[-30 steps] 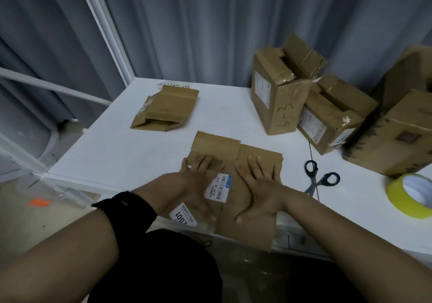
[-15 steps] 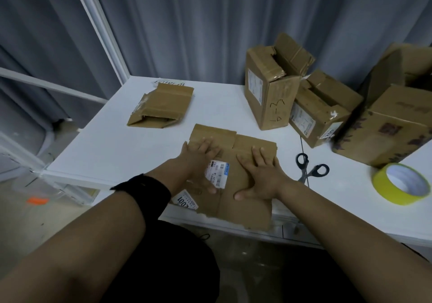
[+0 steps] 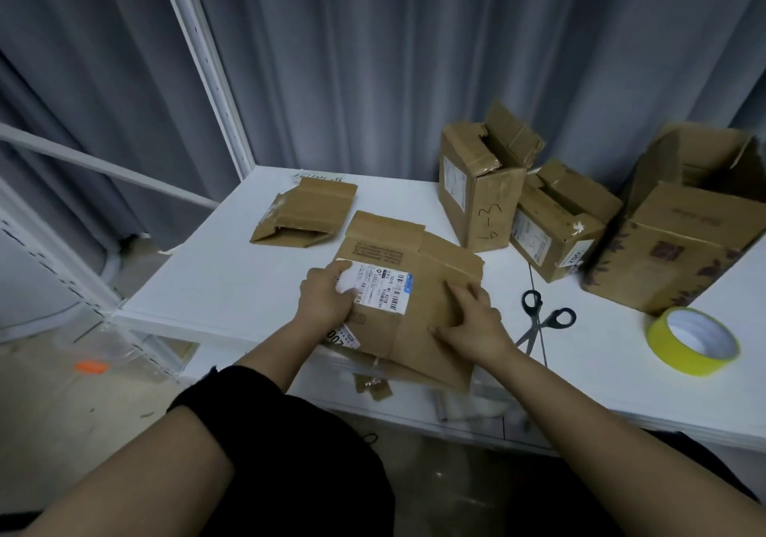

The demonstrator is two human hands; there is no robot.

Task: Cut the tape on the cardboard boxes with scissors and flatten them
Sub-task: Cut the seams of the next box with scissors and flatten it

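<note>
Right now both of my hands are on the flattened box (image 3: 431, 271), which lies at the near edge of the white table (image 3: 232, 279) with its near end hanging over the edge. My left hand (image 3: 327, 300) grips the box's left side, fingers curled, the thumb lying across the white shipping label (image 3: 383, 290) stuck to the top face. My right hand (image 3: 476, 321) rests on the box's right half, fingers close together and fairly straight, pointing to the far left, thumb stretched out toward my other hand. I cannot tell whether any fingertip hooks over the box's right edge. Most of the cardboard lies between my two hands and beyond them.

Just right of my right hand the black-handled scissors (image 3: 539, 321) lie on the table, blades toward me, touched by neither hand. Further right sits a yellow tape roll (image 3: 692, 341). Far left of my hands lies a second flattened box (image 3: 306, 213), apart from the one I hold. At the far right stand three boxes side by side: a tall box (image 3: 481, 192) with handwriting on its side and its top flaps open, a smaller tilted box (image 3: 559, 221) against it, and a large box (image 3: 679, 238) with open flaps. Grey curtains (image 3: 373, 59) hang behind the table.
</note>
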